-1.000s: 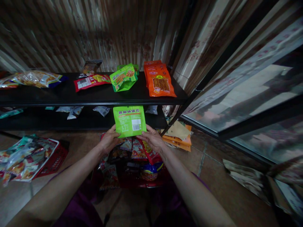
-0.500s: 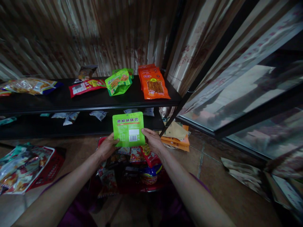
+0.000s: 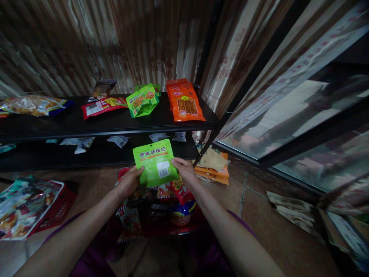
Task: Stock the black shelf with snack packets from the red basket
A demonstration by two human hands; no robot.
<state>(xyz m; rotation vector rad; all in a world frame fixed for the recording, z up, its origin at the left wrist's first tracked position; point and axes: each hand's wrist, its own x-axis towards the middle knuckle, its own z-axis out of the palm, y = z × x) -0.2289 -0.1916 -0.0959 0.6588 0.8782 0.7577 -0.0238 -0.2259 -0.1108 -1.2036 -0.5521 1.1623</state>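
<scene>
Between my hands is a green snack bag (image 3: 155, 163), its printed back with a barcode turned toward me. My left hand (image 3: 130, 181) pinches its left edge, thumb on the front. The right edge is gripped by my right hand (image 3: 184, 169), also with the thumb on top. Just below the bag sits a red basket (image 3: 184, 231) filled with packaged snacks, among them a red packet (image 3: 182, 191) and a blue packet (image 3: 182, 215). The bag covers part of the basket's contents.
A black two-level shelf (image 3: 109, 125) holds an orange snack bag (image 3: 187, 102), a green bag (image 3: 143, 100), a red packet (image 3: 105, 107) and several others. Another red basket (image 3: 62, 206) of snacks stands at left. Orange and brown packages (image 3: 215, 165) lie by the shelf leg.
The green bag has tilted, its left side dropping and its right side a little higher, and has come slightly lower. Both hands still hold it. The view has shifted slightly.
</scene>
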